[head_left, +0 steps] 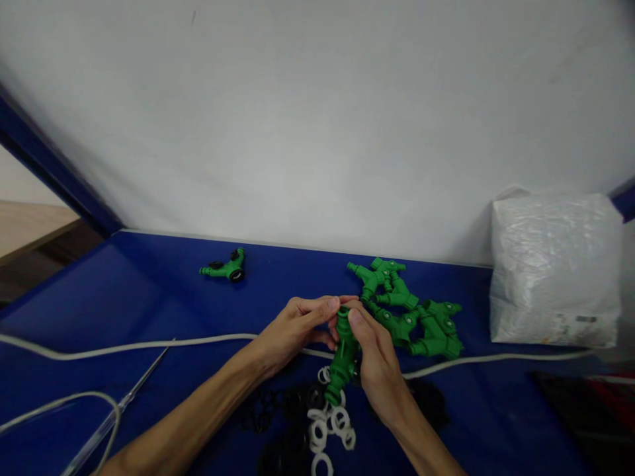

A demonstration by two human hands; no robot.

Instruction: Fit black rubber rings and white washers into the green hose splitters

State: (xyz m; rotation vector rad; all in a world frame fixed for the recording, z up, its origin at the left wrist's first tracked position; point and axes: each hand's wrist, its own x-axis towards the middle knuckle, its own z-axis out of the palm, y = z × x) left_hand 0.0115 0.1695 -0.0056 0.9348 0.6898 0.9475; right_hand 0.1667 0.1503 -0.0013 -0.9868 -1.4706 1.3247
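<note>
A green plastic hose splitter is held over the blue table, one end tilted down toward me. My right hand is wrapped round its right side, thumb near the upper end. My left hand has thumb and fingers pinched at that same upper end; whether a small part sits between them is hidden. Below the splitter lie white rings and black rings. Several more green hose splitters are heaped just beyond my right hand.
A green splitter with black fittings lies apart at the back left. A white plastic-wrapped package stands at the right against the pale wall. A white cable crosses the table. A clear-handled screwdriver-like tool lies at the left.
</note>
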